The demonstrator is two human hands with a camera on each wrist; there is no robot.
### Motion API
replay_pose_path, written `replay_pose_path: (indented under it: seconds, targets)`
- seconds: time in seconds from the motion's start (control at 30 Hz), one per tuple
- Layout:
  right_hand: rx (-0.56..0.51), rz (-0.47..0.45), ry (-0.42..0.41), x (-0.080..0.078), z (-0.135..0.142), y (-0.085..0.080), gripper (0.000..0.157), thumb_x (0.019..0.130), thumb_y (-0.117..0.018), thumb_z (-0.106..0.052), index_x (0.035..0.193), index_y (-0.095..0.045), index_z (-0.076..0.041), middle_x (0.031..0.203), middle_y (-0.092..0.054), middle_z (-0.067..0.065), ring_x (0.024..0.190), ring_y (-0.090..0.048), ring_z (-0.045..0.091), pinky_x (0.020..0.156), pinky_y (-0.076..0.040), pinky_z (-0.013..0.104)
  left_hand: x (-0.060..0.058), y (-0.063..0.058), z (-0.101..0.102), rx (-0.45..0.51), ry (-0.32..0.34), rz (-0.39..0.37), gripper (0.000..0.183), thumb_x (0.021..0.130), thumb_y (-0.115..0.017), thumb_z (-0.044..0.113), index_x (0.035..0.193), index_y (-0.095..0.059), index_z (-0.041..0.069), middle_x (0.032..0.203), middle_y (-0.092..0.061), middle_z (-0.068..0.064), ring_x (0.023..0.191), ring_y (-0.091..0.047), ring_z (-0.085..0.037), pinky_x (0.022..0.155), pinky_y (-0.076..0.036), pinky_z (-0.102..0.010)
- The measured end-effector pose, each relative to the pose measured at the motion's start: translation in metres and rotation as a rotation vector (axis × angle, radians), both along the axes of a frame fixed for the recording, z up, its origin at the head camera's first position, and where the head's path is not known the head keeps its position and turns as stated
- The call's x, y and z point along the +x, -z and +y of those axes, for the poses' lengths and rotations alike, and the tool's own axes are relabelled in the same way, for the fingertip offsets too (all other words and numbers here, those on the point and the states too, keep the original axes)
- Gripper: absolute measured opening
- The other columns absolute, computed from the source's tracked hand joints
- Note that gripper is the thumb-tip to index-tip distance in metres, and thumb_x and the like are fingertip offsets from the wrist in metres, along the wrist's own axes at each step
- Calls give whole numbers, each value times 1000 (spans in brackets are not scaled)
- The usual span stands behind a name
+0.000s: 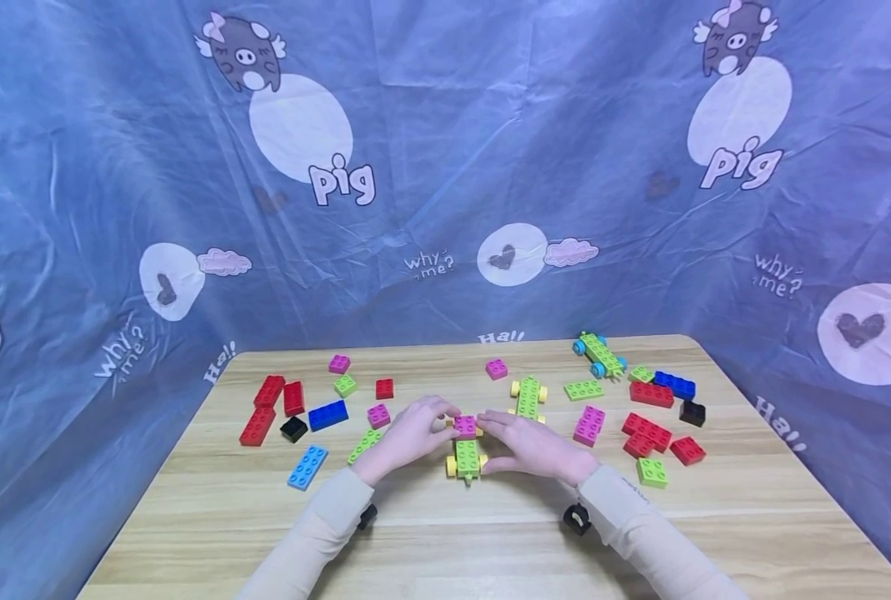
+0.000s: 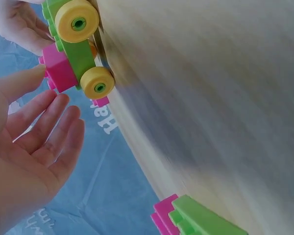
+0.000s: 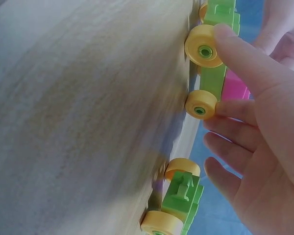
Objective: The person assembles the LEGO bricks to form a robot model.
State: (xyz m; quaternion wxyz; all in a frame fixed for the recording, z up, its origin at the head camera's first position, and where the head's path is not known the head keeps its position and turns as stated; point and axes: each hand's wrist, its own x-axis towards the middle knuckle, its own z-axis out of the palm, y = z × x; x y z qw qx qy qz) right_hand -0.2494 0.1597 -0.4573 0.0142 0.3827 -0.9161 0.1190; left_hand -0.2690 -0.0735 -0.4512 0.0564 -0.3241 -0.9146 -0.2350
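A green toy car base (image 1: 467, 460) with yellow wheels stands on the table in front of me, a pink brick (image 1: 464, 426) on its far end. My left hand (image 1: 411, 431) has its thumb and index fingertips at the pink brick, pinching it; the other fingers are spread in the left wrist view. From the other side my right hand (image 1: 537, 447) holds the car base, its thumb on a near yellow wheel (image 3: 204, 46) and its index finger by the far wheel (image 3: 201, 104). A second green car base (image 1: 528, 397) with yellow wheels stands just beyond the right hand.
Red bricks (image 1: 257, 426), a dark blue brick (image 1: 328, 415) and a light blue plate (image 1: 307, 467) lie on the left. On the right are a pink brick (image 1: 589, 426), several red bricks (image 1: 651, 394) and a blue-wheeled car base (image 1: 601, 354). Patterned cloth (image 1: 430, 167) hangs behind the table.
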Motion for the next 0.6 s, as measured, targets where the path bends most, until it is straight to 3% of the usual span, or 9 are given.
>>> replay_pose_path:
  seconds: [0.37, 0.6]
  targets:
    - [17, -22, 12, 2, -1, -1, 78, 80, -62, -54, 137, -44, -5, 142, -46, 16, 131, -46, 30, 107, -40, 43, 6, -3, -26, 61, -3, -11, 32, 84, -69, 23, 111, -65, 8, 109, -67, -4, 99, -63, -22, 85, -54, -35]
    - [17, -5, 3, 2, -1, -3, 78, 80, -63, -52, 137, -44, -3, 141, -46, 17, 131, -46, 31, 108, -40, 43, 14, -5, -52, 6, -41, 30, 30, 82, -71, 25, 108, -66, 11, 105, -67, 0, 97, -62, -17, 85, -53, -36]
